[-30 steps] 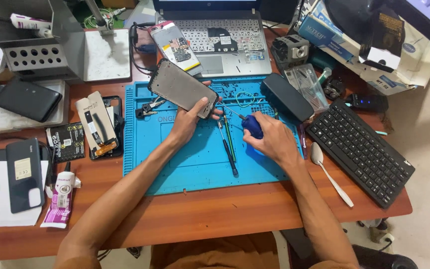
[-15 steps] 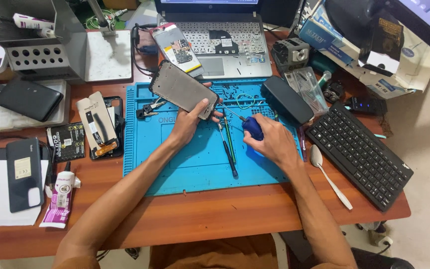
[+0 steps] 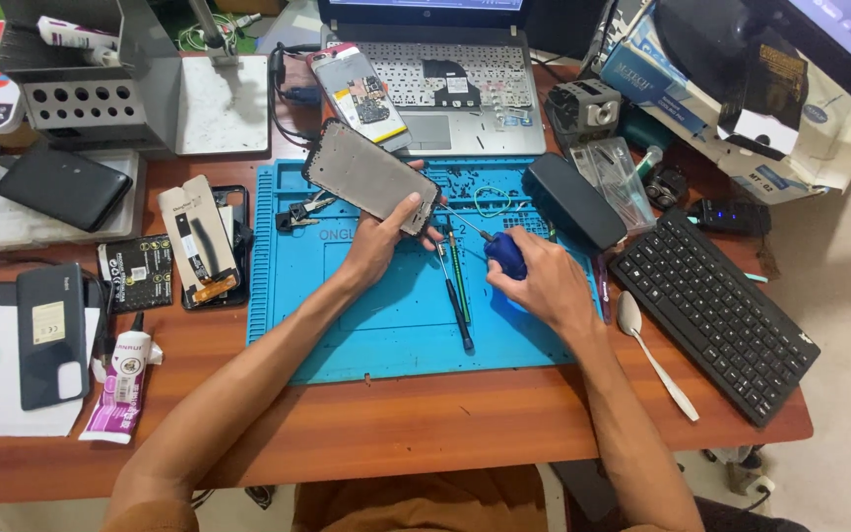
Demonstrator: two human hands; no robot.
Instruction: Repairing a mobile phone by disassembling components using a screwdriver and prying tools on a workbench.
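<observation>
left hand (image 3: pixel 378 246) grips phone frame (image 3: pixel 370 176) (tilted) | right hand (image 3: pixel 542 281) holds blue screwdriver (image 3: pixel 502 251) | over blue mat (image 3: pixel 386 315)

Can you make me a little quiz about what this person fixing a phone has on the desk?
1. True or false: the left hand holds the phone frame tilted up off the blue mat.
2. What does the right hand grip?
A. a spoon
B. a blue-handled screwdriver
C. a glue tube
3. Fill in: the white spoon lies just left of the black ____.

Key: 1 true; 2 B; 3 keyboard.
</observation>
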